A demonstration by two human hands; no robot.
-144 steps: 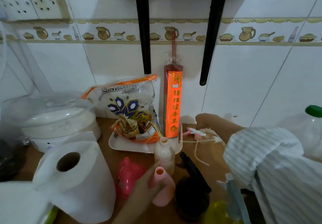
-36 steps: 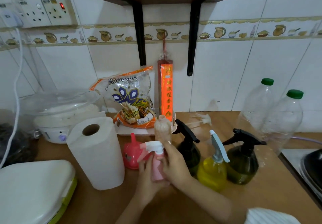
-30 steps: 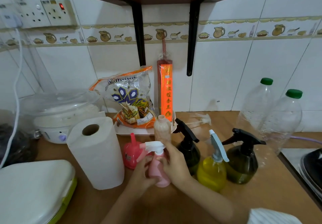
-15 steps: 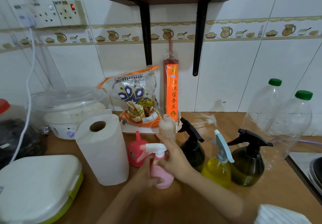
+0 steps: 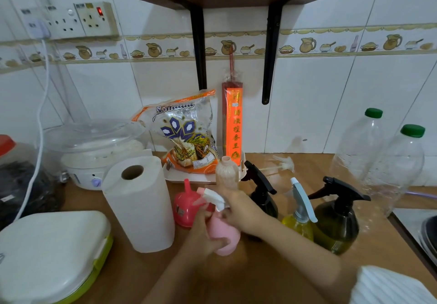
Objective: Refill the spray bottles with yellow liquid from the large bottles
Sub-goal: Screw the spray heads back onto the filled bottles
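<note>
On the desk (image 5: 236, 277), the left hand (image 5: 201, 230) grips the pink bottle (image 5: 224, 235) while the right hand (image 5: 241, 211) holds its sprayer (image 5: 212, 198); a cross-threaded cap could leak, or tipping could topple the yellow bottle (image 5: 298, 227) nearby.

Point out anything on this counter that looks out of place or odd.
A loose white sprayer head with its tube lies on the counter behind the spray bottles, while the small beige bottle stands uncapped. No spills are visible.

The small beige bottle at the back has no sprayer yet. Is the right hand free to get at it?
Probably not yet: the right hand grips the pink spray bottle at its white sprayer head. The beige bottle stands uncovered just behind it.
</note>
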